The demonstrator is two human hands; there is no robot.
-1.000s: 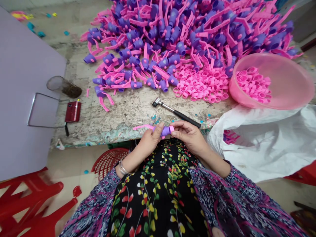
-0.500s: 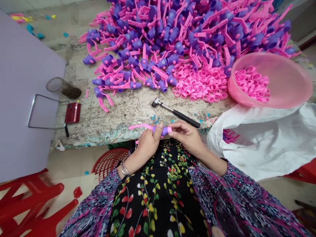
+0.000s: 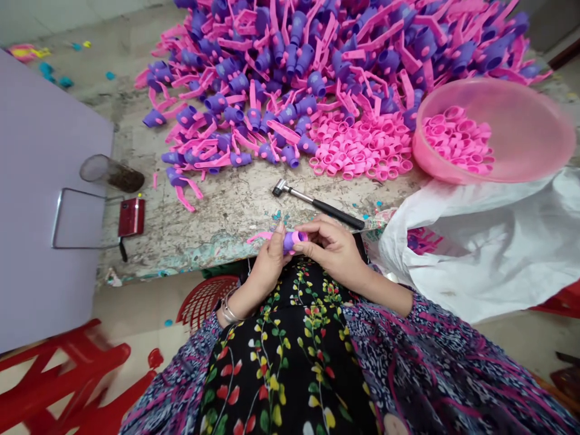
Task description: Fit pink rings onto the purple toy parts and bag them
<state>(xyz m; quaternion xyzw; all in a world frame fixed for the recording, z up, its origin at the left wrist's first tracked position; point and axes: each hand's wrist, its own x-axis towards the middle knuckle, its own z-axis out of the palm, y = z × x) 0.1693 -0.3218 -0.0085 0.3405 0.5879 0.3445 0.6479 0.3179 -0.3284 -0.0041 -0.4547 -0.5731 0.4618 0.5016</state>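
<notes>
Between my hands, just off the table's front edge, is a purple plastic fitting (image 3: 290,242) with a pink lever sticking out to the left. My left hand (image 3: 269,260) is closed around its body, thumb on top. At its right end sits a pink ring (image 3: 299,237), pinched by the thumb and fingers of my right hand (image 3: 333,251). The ring is against the purple mouth; how far it is pushed on cannot be told. A hammer (image 3: 319,205) with a black grip lies on the table just beyond my hands.
A large heap of purple and pink fittings (image 3: 290,54) covers the back of the table (image 3: 235,199). Loose pink rings (image 3: 362,148) lie before a pink bowl (image 3: 521,133) of more rings. A white sack (image 3: 475,254) is at right, a glass jar (image 3: 111,172) and red box (image 3: 131,216) at left.
The fitting has turned so its ringed right end faces more toward me, and my right fingers have shifted left over the ring. The whole view has shifted slightly.
</notes>
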